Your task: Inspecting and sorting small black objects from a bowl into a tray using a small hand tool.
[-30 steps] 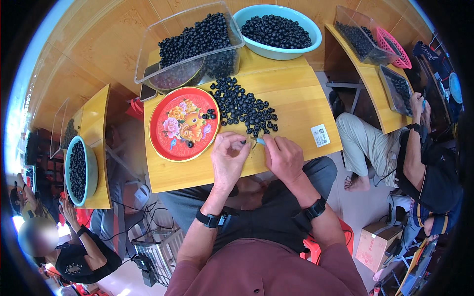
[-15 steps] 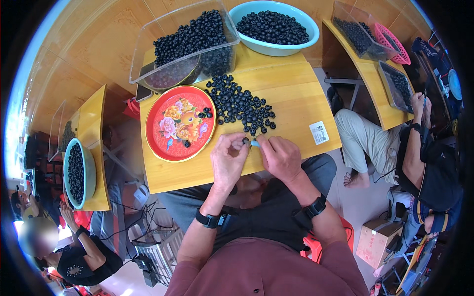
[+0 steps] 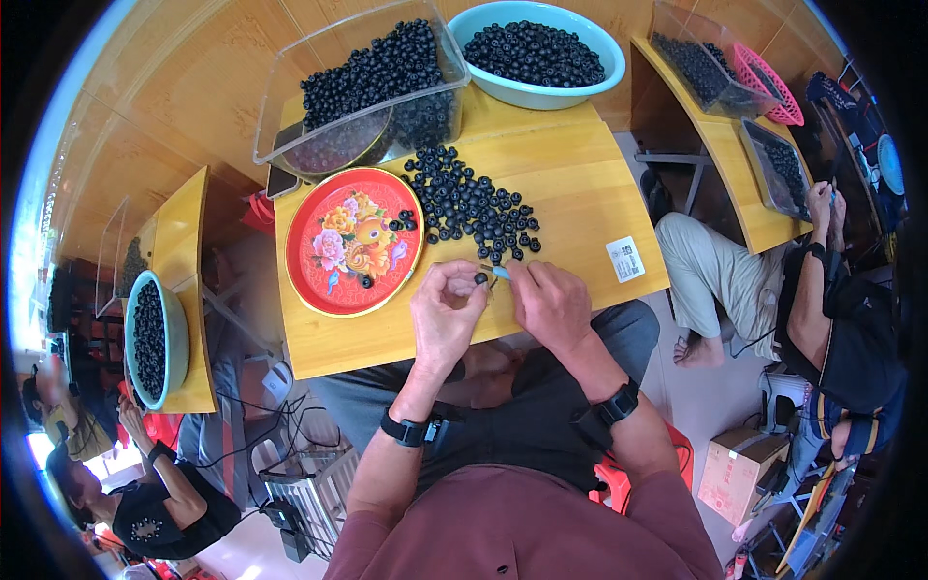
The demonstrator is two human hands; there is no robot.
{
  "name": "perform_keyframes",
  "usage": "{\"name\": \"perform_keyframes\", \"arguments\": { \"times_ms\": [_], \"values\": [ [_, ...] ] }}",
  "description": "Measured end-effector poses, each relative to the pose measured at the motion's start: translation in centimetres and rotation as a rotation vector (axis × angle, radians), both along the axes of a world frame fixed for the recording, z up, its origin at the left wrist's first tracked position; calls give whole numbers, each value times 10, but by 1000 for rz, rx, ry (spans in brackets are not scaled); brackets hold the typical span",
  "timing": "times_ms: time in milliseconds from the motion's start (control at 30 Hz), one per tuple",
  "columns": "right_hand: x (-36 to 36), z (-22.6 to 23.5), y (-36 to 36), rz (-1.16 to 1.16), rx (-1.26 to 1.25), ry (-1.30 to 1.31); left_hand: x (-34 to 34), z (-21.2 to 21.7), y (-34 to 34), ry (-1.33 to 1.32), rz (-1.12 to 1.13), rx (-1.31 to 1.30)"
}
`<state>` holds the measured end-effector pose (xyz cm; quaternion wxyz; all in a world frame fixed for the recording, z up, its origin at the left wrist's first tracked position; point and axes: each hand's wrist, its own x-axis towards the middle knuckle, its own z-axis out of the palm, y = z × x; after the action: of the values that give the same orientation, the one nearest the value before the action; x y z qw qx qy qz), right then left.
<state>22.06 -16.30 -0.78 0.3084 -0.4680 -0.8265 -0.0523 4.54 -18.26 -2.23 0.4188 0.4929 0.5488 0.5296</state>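
Observation:
Over the near edge of the table, my left hand pinches one black bead between thumb and fingertips. My right hand, just beside it, is closed around a small tool with a light blue handle; its thin tip points toward the bead, and I cannot tell whether they touch. Beyond my fingers lies a loose pile of black beads. A red round tray with a flower pattern, left of the pile, holds several beads.
At the back stand a clear plastic bin and a light blue basin, both full of beads. A white label lies on the table's right side. People work at tables on both sides; the left one bears another basin.
The tool's thin tip now shows beside the bead, and its handle has tilted. My left fingers have shifted slightly on the bead. Tray and pile look the same.

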Motion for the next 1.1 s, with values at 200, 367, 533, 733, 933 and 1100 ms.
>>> {"name": "perform_keyframes", "arguments": {
  "times_ms": [200,367,533,733,933,1100],
  "values": [
    [0,1,-2,-61,40,21,-17,23,-1,283,111,303],
    [0,3,-1,-74,41,82,-69,44,15,697,279,278],
    [0,5,-3,-54,6,89,-90,43,19,821,226,232],
    [2,7,-2,6,-2,88,-81,34,15,843,192,214],
    [4,4,0,15,13,113,-53,62,37,1080,-1,403],
    [1,3,-1,15,25,108,-54,53,51,1285,-41,447]
  ]
}}
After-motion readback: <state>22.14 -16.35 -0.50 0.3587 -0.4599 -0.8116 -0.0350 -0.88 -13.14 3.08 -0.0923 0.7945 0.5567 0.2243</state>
